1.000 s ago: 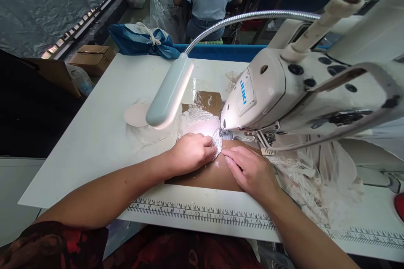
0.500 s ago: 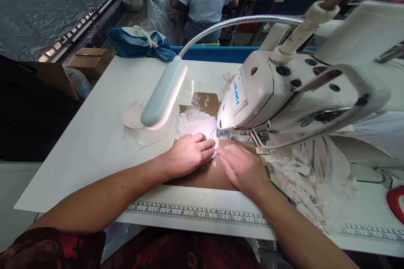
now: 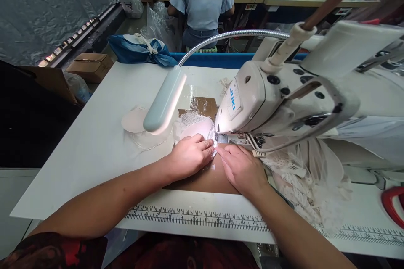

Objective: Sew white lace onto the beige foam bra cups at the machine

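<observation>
A pale pink bra cup with white lace [image 3: 200,128] lies under the head of a white JUKI sewing machine [image 3: 249,96]. My left hand [image 3: 191,155] rests over its near side, fingers together and pressed onto the lace edge close to the needle area. Just right of those fingertips, my right hand [image 3: 243,168] pinches the near end of the lace edge between thumb and fingers. Both hands are over a brown board [image 3: 205,183] on the table. The needle itself and the edge under my fingers are mostly hidden.
A lit lamp [image 3: 166,101] hangs on a bendable neck left of the machine. Another pale cup [image 3: 134,120] lies at left, lace pieces [image 3: 309,180] at right. A ruler strip [image 3: 195,218] lines the front edge. One person [image 3: 203,0] sits beyond the table.
The camera view has shifted slightly, so the machine appears a little lower and further left. Both hands keep nearly the same hold on the lace edge.
</observation>
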### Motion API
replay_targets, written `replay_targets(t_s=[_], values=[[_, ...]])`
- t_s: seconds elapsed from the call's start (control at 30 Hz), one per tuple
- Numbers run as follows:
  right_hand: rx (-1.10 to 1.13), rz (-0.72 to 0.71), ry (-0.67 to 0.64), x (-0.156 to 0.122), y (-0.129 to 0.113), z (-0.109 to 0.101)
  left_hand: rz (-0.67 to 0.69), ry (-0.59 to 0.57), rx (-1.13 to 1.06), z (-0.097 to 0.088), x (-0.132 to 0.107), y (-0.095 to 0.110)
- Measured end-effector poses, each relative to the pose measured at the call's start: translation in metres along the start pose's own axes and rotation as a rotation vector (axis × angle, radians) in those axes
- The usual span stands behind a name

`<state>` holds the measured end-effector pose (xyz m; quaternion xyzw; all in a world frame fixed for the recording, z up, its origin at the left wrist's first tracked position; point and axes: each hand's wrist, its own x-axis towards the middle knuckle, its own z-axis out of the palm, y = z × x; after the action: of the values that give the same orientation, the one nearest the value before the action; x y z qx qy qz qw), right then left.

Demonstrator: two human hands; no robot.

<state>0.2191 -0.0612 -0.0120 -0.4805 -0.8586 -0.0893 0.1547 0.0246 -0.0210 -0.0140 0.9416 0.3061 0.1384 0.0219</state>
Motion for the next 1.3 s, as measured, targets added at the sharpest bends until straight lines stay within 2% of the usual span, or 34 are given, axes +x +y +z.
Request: replay_targets(t_s=[0.2,0.37,0.57,0.83,1.07,1.3], values=[[-0.086,0.081,0.002,0.001,0.001,0.006,-0.072,0.022,0.032,-0.004,0.006,-0.001],[-0.018,0.172,-0.037,0.0,0.001,0.006,-0.071,0.033,0.044,-0.002,0.006,-0.004],[0.047,0.056,-0.039,0.003,-0.001,-0.001,-0.069,0.032,0.023,-0.002,0.005,-0.005],[0.025,0.046,-0.064,0.001,-0.001,0.0,-0.073,0.028,0.045,-0.004,0.005,-0.005],[-0.015,0.109,-0.136,0.005,-0.004,0.0,-0.117,0.011,0.086,-0.009,0.007,-0.011],[-0.001,0.075,-0.08,0.003,0.001,0.002,-0.186,0.054,0.061,-0.006,0.007,-0.017]])
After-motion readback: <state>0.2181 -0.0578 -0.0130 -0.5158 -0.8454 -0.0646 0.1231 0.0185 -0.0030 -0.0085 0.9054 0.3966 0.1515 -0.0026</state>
